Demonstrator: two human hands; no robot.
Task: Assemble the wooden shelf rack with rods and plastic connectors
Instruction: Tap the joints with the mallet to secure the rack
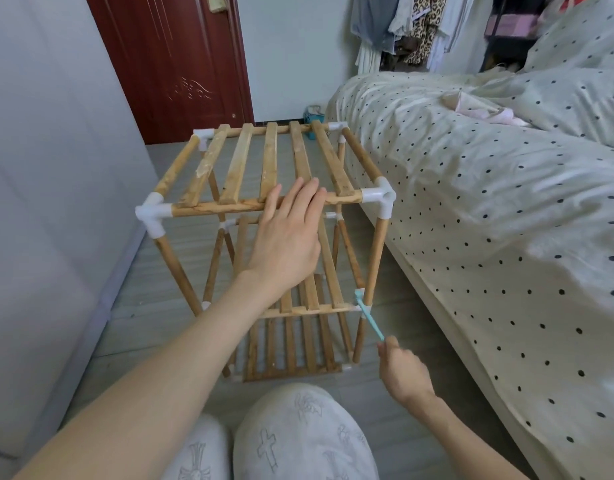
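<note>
The wooden rack (pixel 264 216) stood on the floor between the bed (pixel 489 220) and a pale wall, three slatted tiers up. The left hand (pixel 287 237) lay flat, fingers spread, on the top front rod, while the right hand (pixel 404 370) pinched a small teal hammer (pixel 369 315), its head touching the middle tier's right front connector
</note>
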